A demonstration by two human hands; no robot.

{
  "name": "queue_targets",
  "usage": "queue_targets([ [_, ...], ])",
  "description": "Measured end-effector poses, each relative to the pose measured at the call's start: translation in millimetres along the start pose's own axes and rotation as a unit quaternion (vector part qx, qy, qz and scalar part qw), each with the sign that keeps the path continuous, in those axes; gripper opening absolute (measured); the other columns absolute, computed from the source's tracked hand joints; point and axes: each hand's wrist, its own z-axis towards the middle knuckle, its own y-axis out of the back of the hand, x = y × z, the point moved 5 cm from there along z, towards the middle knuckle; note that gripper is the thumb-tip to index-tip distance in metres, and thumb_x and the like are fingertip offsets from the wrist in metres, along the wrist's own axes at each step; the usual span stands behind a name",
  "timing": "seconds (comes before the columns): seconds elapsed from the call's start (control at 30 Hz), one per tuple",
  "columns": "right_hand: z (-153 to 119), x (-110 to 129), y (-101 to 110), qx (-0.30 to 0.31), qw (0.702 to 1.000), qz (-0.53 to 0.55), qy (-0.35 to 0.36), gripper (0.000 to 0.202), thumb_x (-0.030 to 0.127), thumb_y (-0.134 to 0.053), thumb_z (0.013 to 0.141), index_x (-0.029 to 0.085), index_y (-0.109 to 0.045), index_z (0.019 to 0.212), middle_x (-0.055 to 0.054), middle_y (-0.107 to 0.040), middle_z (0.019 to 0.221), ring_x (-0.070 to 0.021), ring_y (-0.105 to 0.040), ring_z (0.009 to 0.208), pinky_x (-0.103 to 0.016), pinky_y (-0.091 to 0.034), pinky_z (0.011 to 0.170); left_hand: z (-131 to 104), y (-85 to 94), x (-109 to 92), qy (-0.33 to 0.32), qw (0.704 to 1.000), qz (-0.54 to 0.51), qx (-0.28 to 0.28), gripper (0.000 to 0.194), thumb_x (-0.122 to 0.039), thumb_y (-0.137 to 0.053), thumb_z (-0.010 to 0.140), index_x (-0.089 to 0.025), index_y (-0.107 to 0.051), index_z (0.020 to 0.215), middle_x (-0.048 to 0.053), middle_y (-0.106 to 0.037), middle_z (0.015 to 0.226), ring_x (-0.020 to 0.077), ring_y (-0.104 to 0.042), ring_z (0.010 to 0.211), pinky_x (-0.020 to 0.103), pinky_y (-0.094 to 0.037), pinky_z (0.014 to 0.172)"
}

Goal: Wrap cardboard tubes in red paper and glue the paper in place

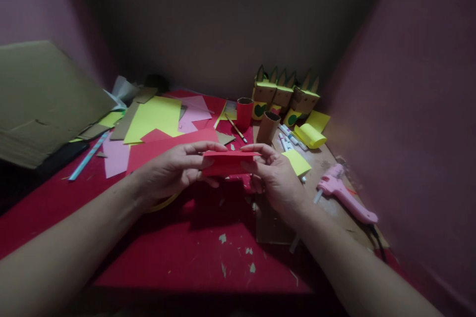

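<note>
A piece of red paper [231,163] is held up in the air between my two hands, above the red table. My left hand [173,166] pinches its left end, thumb on the near face and fingers along the top and behind. At the right end my right hand [273,171] grips it the same way. The paper looks folded along its upper edge. Behind it stand a cardboard tube wrapped in red [244,115] and a plain brown cardboard tube [268,128]. Part of a yellow ring-shaped thing [165,203] shows under my left hand.
A pink glue gun [347,193] lies on a cardboard sheet [275,223] at right, beside several markers [286,141] and yellow paper [316,129]. Small cardboard figures [284,94] stand behind. Coloured paper sheets [154,114], a striped straw [88,156] and a large cardboard box [48,104] occupy the left.
</note>
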Motion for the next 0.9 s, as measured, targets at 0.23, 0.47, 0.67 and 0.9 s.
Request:
queue_targets([
  [0.23,-2.3,-3.7,0.9,-0.010,1.000,-0.009,0.020,0.033,0.032,-0.086,0.066,0.021,-0.070,0.092,0.010,-0.059,0.051,-0.0042,-0.039,0.033,-0.017,-0.030,0.033,0.1,0.2,-2.4,-0.020,1.000,0.011,0.011,0.032,-0.005,-0.072,0.076,-0.018,-0.074,0.105,0.010,-0.076,0.092,0.0217,-0.072,0.077,0.028,-0.063,0.064],
  [0.47,-4.3,3.5,5.6,-0.009,0.997,0.013,0.078,0.032,0.028,-0.073,0.073,0.023,-0.073,0.105,0.003,-0.068,0.074,-0.0089,-0.052,0.053,-0.023,-0.044,0.051,-4.7,-4.5,-11.0,-0.032,0.998,-0.020,0.045,0.027,-0.015,-0.063,0.089,-0.017,-0.072,0.114,0.008,-0.078,0.099,0.0238,-0.072,0.084,0.031,-0.062,0.069],
  [0.67,-9.9,15.6,8.0,-0.044,0.984,-0.052,0.167,0.033,0.018,-0.073,0.071,0.025,-0.071,0.103,0.003,-0.065,0.082,-0.0117,-0.055,0.070,-0.026,-0.045,0.062,-7.2,3.1,-12.2,-0.030,0.998,-0.028,0.047,0.031,-0.023,-0.077,0.079,-0.014,-0.077,0.109,0.007,-0.081,0.091,0.0213,-0.072,0.071,0.025,-0.060,0.058],
  [0.9,-17.8,21.8,0.0,-0.009,0.974,-0.087,0.207,0.032,0.017,-0.076,0.069,0.026,-0.062,0.096,0.003,-0.064,0.087,-0.0134,-0.060,0.078,-0.028,-0.051,0.071,-8.0,7.0,-5.4,-0.010,0.997,-0.060,0.057,0.030,-0.025,-0.083,0.072,-0.022,-0.081,0.102,0.003,-0.082,0.085,0.0206,-0.072,0.059,0.025,-0.060,0.050],
])
